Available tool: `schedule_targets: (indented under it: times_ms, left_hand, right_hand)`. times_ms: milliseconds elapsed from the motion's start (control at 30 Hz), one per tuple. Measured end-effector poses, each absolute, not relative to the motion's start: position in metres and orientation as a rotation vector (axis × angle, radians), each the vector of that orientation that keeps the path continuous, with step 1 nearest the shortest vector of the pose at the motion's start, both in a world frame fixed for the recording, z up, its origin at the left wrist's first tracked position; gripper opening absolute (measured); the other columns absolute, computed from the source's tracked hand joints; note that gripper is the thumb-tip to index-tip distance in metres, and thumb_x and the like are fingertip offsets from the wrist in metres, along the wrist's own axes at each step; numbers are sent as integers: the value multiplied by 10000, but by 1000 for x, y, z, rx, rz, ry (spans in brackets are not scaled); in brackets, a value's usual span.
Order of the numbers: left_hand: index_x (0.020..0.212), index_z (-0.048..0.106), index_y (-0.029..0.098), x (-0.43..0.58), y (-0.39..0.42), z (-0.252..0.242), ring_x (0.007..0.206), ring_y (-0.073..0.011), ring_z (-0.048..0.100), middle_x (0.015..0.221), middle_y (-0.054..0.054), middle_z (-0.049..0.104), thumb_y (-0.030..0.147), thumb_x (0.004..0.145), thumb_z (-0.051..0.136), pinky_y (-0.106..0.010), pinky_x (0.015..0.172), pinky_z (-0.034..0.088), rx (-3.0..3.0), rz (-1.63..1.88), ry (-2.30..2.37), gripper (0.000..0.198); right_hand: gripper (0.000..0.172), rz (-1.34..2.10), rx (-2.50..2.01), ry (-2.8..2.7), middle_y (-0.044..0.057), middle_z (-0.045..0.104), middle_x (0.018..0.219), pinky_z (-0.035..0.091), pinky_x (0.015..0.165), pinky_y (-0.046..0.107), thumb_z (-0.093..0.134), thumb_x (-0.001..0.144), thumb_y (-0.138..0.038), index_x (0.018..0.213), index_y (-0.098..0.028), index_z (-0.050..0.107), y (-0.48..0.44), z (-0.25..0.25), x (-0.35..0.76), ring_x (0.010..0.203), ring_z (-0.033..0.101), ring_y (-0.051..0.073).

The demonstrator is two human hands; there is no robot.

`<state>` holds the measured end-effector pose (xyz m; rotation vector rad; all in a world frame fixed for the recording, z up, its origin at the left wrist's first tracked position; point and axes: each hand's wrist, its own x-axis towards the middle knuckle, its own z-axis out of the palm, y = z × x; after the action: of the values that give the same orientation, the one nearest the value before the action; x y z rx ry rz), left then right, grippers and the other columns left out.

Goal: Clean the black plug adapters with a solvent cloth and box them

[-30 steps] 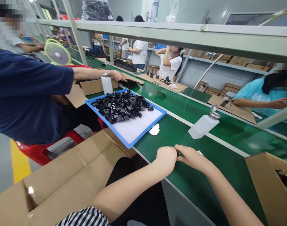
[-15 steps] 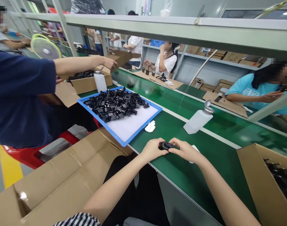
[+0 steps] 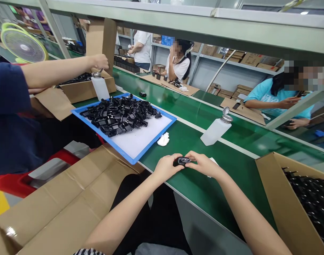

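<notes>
A small black plug adapter (image 3: 181, 161) is held between my two hands, just above the near edge of the green bench. My left hand (image 3: 165, 168) grips its left end with fingers and thumb. At its right end, the fingertips of my right hand (image 3: 202, 164) pinch it. Partly behind my right wrist lies a white tissue (image 3: 212, 161). A crumpled white wipe (image 3: 163, 139) rests beyond my left hand, next to a blue-rimmed tray (image 3: 153, 141) with a heap of black plug adapters (image 3: 124, 115).
A white pump bottle (image 3: 216, 131) with its metal lid raised stands ahead. On the right, a cardboard box (image 3: 281, 198) holds rows of black parts with metal pins. At left, a co-worker's arm (image 3: 63, 69) reaches over another box. A shelf beam (image 3: 162, 19) crosses above.
The view has turned slightly right, so most things sit further left. A flap of the co-worker's box now stands upright. My hands still hold the plug adapter, its dark face turned a little.
</notes>
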<state>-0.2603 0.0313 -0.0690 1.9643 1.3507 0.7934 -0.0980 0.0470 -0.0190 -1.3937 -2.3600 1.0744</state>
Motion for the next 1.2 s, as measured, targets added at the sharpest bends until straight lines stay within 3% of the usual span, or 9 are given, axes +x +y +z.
schedule_targets:
  times_ms: [267,467,567,833,1033,1200]
  left_hand:
    - [1040,474,211,-263,31,-48,909,-139,515,1030,-9,553,357,732,412,-216,748,404,2200,536,1380,347]
    - [751,583,124,-249,33,-12,707,-219,574,744,-96,604,219,694,481,-296,607,440,2324,108,1536,151]
    - [670,573,128,-245,32,-6,664,-201,575,708,-87,592,165,689,473,-277,580,436,2363,55,1524,108]
    - [771,587,129,-251,38,3,724,-212,573,767,-93,600,276,670,521,-271,596,436,2338,-36,1480,190]
    - [768,603,118,-243,46,8,702,-208,581,760,-100,615,250,596,599,-245,557,429,2217,-97,1539,217]
    - [817,586,135,-246,43,4,775,-205,568,829,-96,609,297,625,556,-242,613,415,2264,-51,1549,254]
  right_hand:
    - [89,761,-1571,-2576,-2,590,785,388,590,251,493,711,-248,758,-211,427,47,-15,-105,730,550,161]
    - [72,372,-1655,-2792,24,596,726,331,486,234,486,728,-210,697,-197,422,43,-9,-115,648,546,186]
    - [132,346,-1598,-2862,11,579,649,303,450,225,485,727,-203,638,-198,388,44,-5,-117,588,533,171]
    - [176,481,-1578,-2925,-19,502,521,236,400,219,523,687,-236,572,-200,395,56,2,-120,480,472,139]
    - [117,543,-1572,-2853,-25,499,541,242,405,206,537,656,-201,583,-186,446,60,-3,-118,497,458,121]
    - [91,535,-1560,-2809,-27,510,572,263,425,196,549,658,-234,625,-168,496,57,-1,-118,525,461,109]
